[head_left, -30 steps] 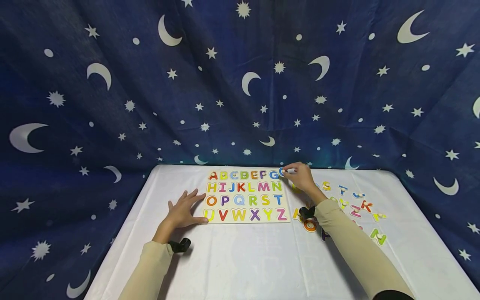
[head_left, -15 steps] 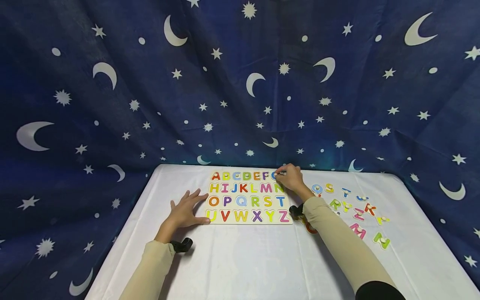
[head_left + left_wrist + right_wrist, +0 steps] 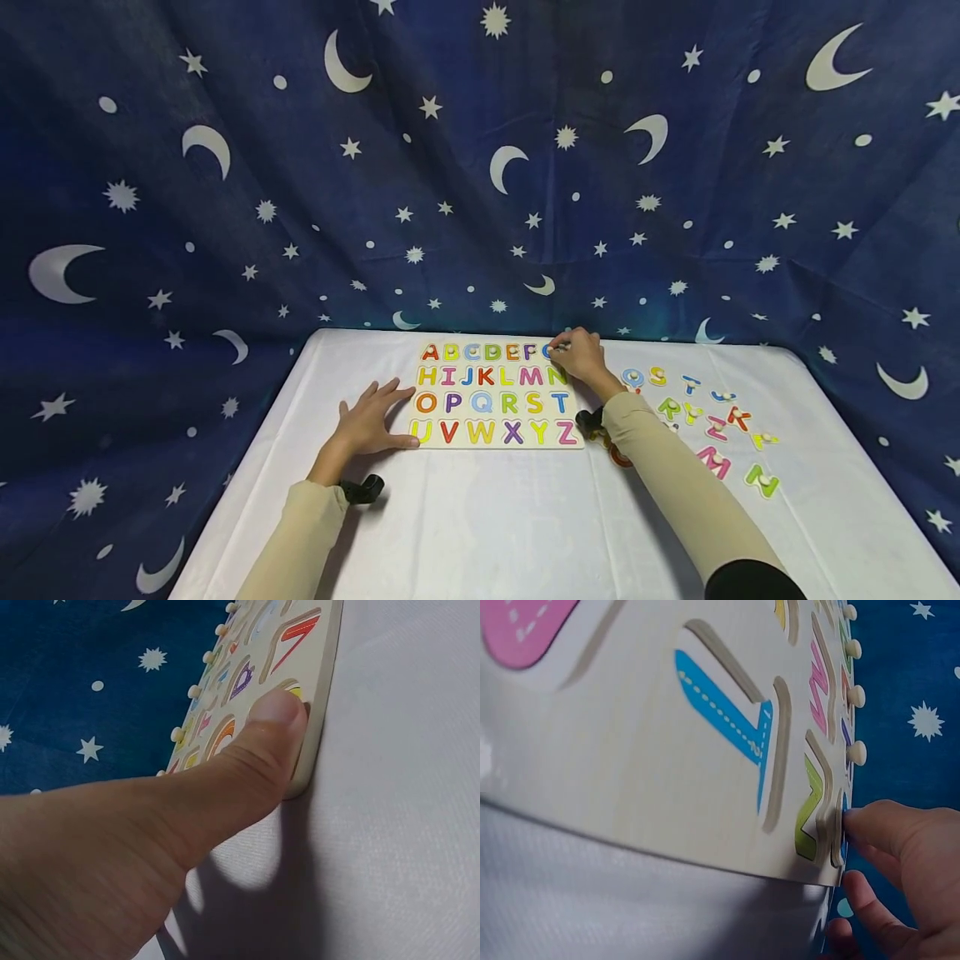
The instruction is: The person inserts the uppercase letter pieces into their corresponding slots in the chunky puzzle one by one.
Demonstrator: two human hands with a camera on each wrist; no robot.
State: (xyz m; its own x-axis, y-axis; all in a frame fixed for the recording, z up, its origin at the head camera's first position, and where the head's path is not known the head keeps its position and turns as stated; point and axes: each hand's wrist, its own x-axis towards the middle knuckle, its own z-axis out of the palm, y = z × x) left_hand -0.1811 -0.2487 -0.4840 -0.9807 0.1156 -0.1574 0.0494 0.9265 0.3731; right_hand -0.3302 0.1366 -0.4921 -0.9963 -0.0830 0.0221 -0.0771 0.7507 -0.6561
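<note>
Board, cream wood, rectangular (image 3: 615,765), lies flat on white cloth-covered surface (image 3: 495,525), 4 rows of letter recesses. Top row: multicol. knobbed letter pcs A–F (image 3: 491,352) sit in their slots. Lower 3 rows: hollow recesses H–Z w/ printed letters at bottom, e.g. blue T recess (image 3: 724,724).

Right grip (bare hand) (image 3: 581,356) pinches blue letter pc (image 3: 547,352) at top row's R end, just after F; fingers hide most of it, can't tell if fully seated. Left grip (bare hand) (image 3: 371,423): fingers spread, nothing grasped, thumb on board's lower-L corner.

Loose knobbed pcs R of board, incl. blue Q (image 3: 633,379), green R (image 3: 669,407), red K (image 3: 738,417), pink M (image 3: 713,462), green N (image 3: 763,481); orange pc (image 3: 619,456) partly hidden by beige right sleeve (image 3: 675,475).

R wrist view adds recess depth & round pale knobs (image 3: 856,696) in profile. L wrist view adds board's thickness, thumb covering most of a yellow letter. Loose pcs: head view only.
</note>
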